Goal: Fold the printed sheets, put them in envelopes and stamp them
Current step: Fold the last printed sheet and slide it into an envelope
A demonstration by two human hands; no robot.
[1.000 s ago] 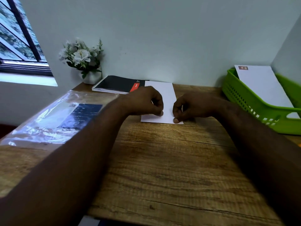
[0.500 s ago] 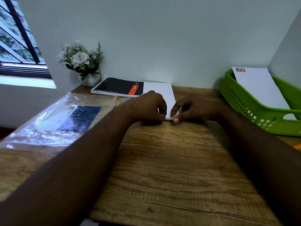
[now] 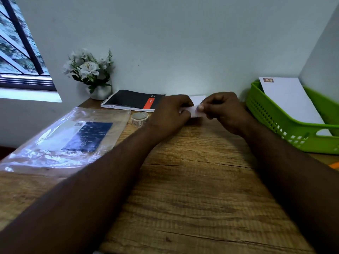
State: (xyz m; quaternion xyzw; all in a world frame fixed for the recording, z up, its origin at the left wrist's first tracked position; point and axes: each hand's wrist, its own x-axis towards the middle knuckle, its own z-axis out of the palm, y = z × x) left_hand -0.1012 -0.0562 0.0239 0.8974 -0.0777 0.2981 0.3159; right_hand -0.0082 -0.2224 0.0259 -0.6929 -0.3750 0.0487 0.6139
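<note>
Wooden desk (image 3: 192, 180), far edge by the wall: the white sheet (image 3: 195, 109) lies flat. Left hand (image 3: 170, 114) and right hand (image 3: 223, 110) both pinch its near edge between them, equally near; its long axis runs toward the wall.

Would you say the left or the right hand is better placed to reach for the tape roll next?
The left, probably. The tape roll lies on the table just beside the left hand, on its outer side. The right hand would have to cross over. Both hands now pinch the white sheet.
</note>
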